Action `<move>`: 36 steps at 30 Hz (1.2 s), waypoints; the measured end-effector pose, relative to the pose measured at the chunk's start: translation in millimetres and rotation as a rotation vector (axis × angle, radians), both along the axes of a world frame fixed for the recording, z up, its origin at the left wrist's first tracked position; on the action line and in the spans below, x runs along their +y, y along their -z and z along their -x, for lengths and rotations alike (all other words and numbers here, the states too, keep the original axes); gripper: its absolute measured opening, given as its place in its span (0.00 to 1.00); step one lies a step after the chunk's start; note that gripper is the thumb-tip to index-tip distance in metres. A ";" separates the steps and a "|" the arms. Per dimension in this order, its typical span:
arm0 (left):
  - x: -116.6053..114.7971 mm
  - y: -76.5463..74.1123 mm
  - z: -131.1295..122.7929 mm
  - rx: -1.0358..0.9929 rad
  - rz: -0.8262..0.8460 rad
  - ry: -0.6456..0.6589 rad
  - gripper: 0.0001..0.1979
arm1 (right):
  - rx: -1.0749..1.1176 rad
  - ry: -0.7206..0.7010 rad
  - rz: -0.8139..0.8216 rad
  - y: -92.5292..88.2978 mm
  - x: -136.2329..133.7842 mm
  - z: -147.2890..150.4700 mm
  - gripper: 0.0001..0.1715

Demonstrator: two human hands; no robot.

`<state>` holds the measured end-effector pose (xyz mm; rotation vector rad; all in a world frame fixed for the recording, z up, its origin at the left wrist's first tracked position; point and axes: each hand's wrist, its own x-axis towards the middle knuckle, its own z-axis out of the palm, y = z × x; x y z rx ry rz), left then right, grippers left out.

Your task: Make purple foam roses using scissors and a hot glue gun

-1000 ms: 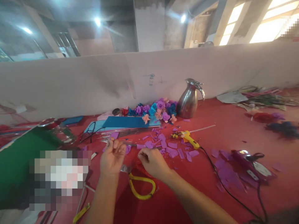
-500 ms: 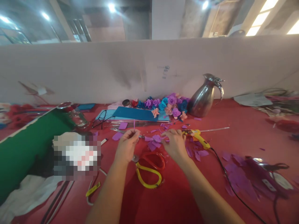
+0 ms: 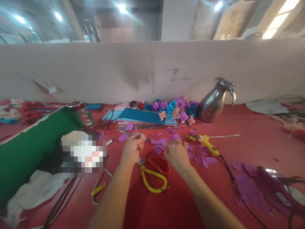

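My left hand [image 3: 132, 148] is closed in a pinch on a thin purple paper strip [image 3: 136, 128], whose upper end sticks up above the fingers. To its right, my right hand [image 3: 176, 154] is low over the table with fingers curled; its fingertips are hidden. A purple paper petal [image 3: 176, 136] shows just beyond its knuckles, and I cannot tell whether it is held. Loose purple petals [image 3: 159, 148] lie between the hands. Nearer me are scissors with one red handle [image 3: 167, 168] and one yellow handle [image 3: 154, 190], their blades partly behind my left hand.
A yellow glue gun [image 3: 209, 147] lies at right, its black cord [image 3: 230, 175] running toward me. Behind are paper flowers [image 3: 180, 103], blue sheets [image 3: 143, 115] and a metal jug [image 3: 212, 103]. A glass jar [image 3: 85, 118] and green board [image 3: 45, 136] stand left.
My right hand's fingers have curled in from a looser, spread pose over the petals. My left hand keeps its pinch on the strip. The whole view has shifted slightly.
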<state>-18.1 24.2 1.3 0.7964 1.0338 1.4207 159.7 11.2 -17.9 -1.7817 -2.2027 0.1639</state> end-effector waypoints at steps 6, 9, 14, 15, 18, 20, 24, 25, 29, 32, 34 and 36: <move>-0.1 -2.5 15.2 -0.008 -0.017 -0.180 0.15 | 0.055 0.010 -0.025 1.1 1.0 -0.7 0.10; -0.6 0.6 15.4 0.097 0.006 -0.181 0.12 | 0.348 0.049 -0.021 2.0 4.5 -1.2 0.07; -3.6 2.9 0.8 0.166 0.095 -0.025 0.15 | 1.087 0.009 0.209 0.4 7.1 2.7 0.10; -4.8 2.3 -2.9 0.162 0.099 0.001 0.16 | 1.200 0.005 0.266 -0.5 6.6 3.8 0.11; -8.8 -0.3 -12.2 0.132 0.075 0.049 0.14 | 1.378 0.008 0.375 -2.8 4.5 6.4 0.11; -10.8 -1.0 -16.5 0.115 0.072 0.106 0.19 | 1.399 0.005 0.386 -3.7 3.6 7.5 0.11; -11.8 2.5 -22.0 0.125 0.092 0.132 0.17 | 1.357 -0.037 0.360 -4.6 3.5 9.3 0.08; -11.7 3.9 -22.9 0.144 0.090 0.104 0.15 | 1.349 -0.048 0.351 -4.5 3.6 10.0 0.07; -11.8 6.8 -25.0 0.204 0.089 0.053 0.10 | 1.384 -0.108 0.331 -1.6 3.9 12.6 0.12; -12.5 5.2 -26.2 0.189 0.079 0.079 0.09 | 1.371 -0.113 0.306 1.9 4.9 13.5 0.14; -12.9 3.4 -26.9 0.174 0.085 0.080 0.09 | 1.360 -0.087 0.291 3.1 5.5 13.5 0.14; -13.0 2.1 -27.3 0.165 0.099 0.072 0.09 | 1.365 -0.064 0.294 3.0 5.6 13.3 0.13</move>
